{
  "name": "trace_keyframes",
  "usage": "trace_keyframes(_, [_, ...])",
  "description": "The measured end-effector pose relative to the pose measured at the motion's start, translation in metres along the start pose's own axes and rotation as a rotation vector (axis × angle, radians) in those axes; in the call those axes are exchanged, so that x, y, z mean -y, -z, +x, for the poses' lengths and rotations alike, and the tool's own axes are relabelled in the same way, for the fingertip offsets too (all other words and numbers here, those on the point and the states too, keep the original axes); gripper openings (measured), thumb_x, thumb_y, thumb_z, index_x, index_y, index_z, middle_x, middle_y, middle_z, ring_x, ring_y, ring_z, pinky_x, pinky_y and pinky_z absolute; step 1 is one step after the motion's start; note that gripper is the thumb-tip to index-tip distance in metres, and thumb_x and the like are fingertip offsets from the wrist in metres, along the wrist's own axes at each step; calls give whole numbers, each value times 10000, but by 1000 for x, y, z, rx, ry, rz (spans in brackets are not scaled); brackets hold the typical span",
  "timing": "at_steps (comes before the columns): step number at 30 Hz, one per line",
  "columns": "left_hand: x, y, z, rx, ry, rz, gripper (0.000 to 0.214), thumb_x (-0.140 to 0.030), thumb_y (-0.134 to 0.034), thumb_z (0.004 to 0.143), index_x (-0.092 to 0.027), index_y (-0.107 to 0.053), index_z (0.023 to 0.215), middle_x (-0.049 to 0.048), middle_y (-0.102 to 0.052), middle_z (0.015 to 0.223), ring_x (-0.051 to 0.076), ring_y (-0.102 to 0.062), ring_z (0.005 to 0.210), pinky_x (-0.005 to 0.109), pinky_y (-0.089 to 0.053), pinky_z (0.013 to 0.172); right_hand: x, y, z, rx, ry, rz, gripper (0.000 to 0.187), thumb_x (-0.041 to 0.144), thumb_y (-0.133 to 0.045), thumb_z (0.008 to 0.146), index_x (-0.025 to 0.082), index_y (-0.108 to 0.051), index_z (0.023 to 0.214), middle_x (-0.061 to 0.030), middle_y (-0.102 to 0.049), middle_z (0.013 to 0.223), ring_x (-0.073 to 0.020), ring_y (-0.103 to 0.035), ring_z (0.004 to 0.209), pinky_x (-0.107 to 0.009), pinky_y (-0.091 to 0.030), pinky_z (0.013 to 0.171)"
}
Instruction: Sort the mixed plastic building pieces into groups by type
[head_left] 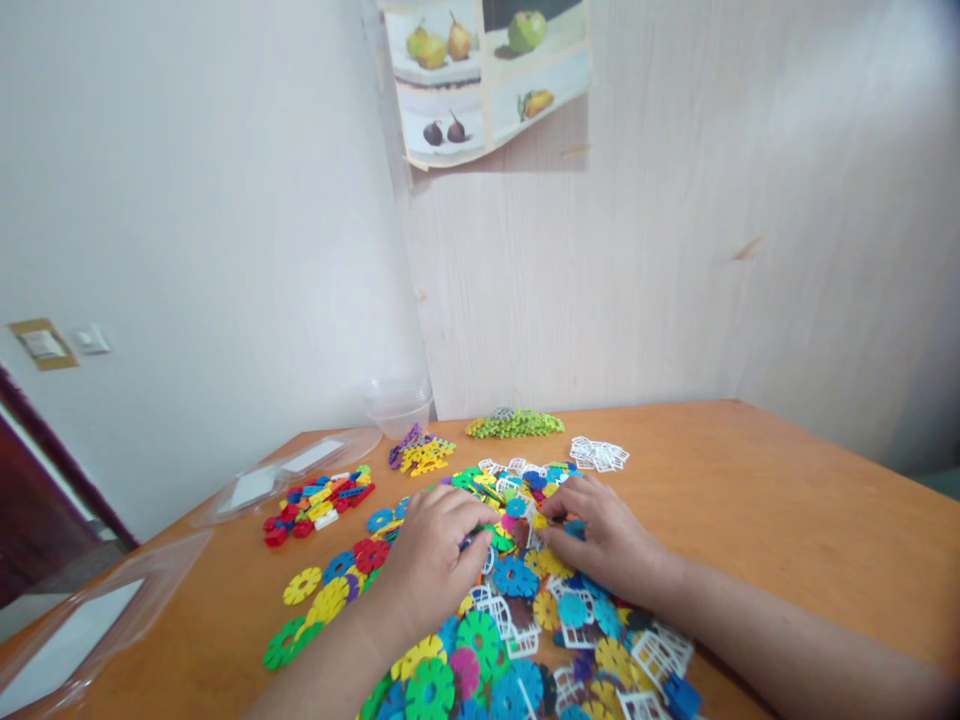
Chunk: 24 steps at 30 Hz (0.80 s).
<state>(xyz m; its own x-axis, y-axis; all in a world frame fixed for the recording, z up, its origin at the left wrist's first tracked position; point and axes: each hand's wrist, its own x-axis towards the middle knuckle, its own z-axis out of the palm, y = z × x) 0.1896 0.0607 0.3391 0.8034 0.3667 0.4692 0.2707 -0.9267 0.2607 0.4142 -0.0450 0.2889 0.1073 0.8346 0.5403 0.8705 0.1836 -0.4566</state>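
A spread-out heap of colourful notched plastic discs (pixel 515 577) lies in front of me, mixed with small white window-frame pieces (pixel 577 632). My left hand (pixel 439 545) is over the heap's left part, its fingers curled and thumb bent inward. Something small and dark purple shows between thumb and fingers; its shape is mostly hidden. Across from it, my right hand (pixel 600 535) reaches into the heap from the right. Its thumb and forefinger are apart, touching the loose pieces near a yellow disc; the other fingertips are partly hidden.
Separate piles sit farther back: red, blue and yellow bricks (pixel 319 505), purple and yellow pieces (pixel 422 452), lime-green pieces (pixel 517 424) and white frames (pixel 598 454). A clear plastic tub (pixel 401 408) stands by the wall. Clear lids (pixel 161 565) line the table's left edge.
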Motion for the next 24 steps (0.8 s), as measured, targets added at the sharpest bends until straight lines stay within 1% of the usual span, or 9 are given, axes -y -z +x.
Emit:
trace_keyframes(4, [-14,-1,-3,34,-48,-47,286,-221,-621,873,-287,-646,1150,-7,-686,1076,192,-579,1031,388,-401,960,12,5,-1,11,121,43,98,302,-610,904,239,-683,918,-40,-650,862,-204,-578,856,-361,-425,793])
trace_keyframes(7, [-18,-6,-4,45,-110,-63,353,-201,-630,865,-274,-613,1210,7,-681,1110,192,-581,1036,374,-422,929,20,6,-3,30,191,91,124,307,-583,930,245,-687,957,-51,-655,897,-210,-580,879,-374,-430,798])
trace_keyframes(9, [-18,-9,-4,46,-147,-54,302,-197,-618,873,-257,-629,1169,15,-691,1071,190,-591,1001,369,-431,899,23,5,-5,50,231,125,126,310,-583,934,251,-687,973,-53,-658,912,-213,-580,885,-377,-435,794])
trace_keyframes(12, [-20,-12,-4,35,-180,-40,160,-213,-598,892,-226,-660,1039,25,-701,965,182,-607,923,356,-438,850,25,2,-7,68,268,166,122,310,-586,936,259,-686,986,-50,-661,915,-213,-583,890,-372,-446,784])
trace_keyframes(16, [-17,-10,-4,22,-162,-38,97,-224,-616,879,-223,-657,966,12,-707,915,173,-625,892,350,-431,849,22,0,-9,70,239,176,149,331,-580,942,276,-690,1025,-46,-677,943,-216,-600,919,-372,-466,807])
trace_keyframes(18, [-7,-6,-2,-11,-97,-31,81,-235,-626,870,-236,-657,946,-3,-715,917,174,-635,907,356,-421,873,16,2,-9,63,177,156,184,356,-561,949,284,-692,1056,-47,-685,971,-221,-611,936,-379,-476,828])
trace_keyframes(20, [11,1,0,-82,16,-6,66,-250,-620,869,-245,-661,921,-4,-723,932,183,-641,933,361,-416,891,8,4,-8,50,108,132,219,388,-537,955,282,-697,1061,-52,-691,1000,-232,-619,953,-392,-481,853])
trace_keyframes(22, [39,10,1,-179,163,41,82,-259,-602,867,-247,-667,916,5,-729,951,191,-646,950,356,-422,896,-2,5,-7,22,39,116,254,426,-518,955,268,-706,1021,-59,-695,1007,-245,-625,959,-403,-488,863])
trace_keyframes(24, [72,21,0,-270,332,78,112,-271,-595,857,-241,-669,935,9,-733,956,181,-653,906,327,-442,859,-14,4,-5,-11,-30,110,292,459,-498,954,260,-710,980,-64,-698,993,-257,-631,954,-411,-500,855])
